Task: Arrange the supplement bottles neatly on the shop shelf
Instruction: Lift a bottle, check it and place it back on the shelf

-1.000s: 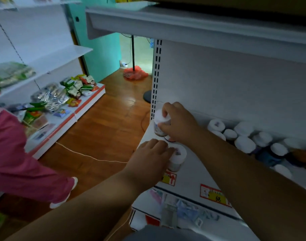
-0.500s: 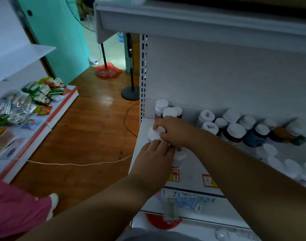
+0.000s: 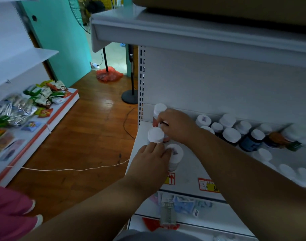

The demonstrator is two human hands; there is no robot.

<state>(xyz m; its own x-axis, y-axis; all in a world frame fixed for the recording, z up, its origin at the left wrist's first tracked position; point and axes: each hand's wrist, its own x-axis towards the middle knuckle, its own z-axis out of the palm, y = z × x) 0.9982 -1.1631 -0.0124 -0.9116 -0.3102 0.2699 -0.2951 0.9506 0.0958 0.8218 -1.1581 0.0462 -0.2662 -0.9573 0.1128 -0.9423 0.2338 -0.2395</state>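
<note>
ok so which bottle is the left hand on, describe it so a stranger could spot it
Find the white shelf at its left end, near the perforated upright. Three white-capped bottles cluster there; the left hand rests on the front bottle, nearest the shelf edge. Unlike its two plain-capped neighbours, its cap bears a small purple mark.

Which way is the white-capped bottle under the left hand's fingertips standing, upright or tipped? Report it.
Upright. The bottle shows its round white cap facing up, its body straight below on the shelf; the left hand rests fingertips on the cap.
</note>
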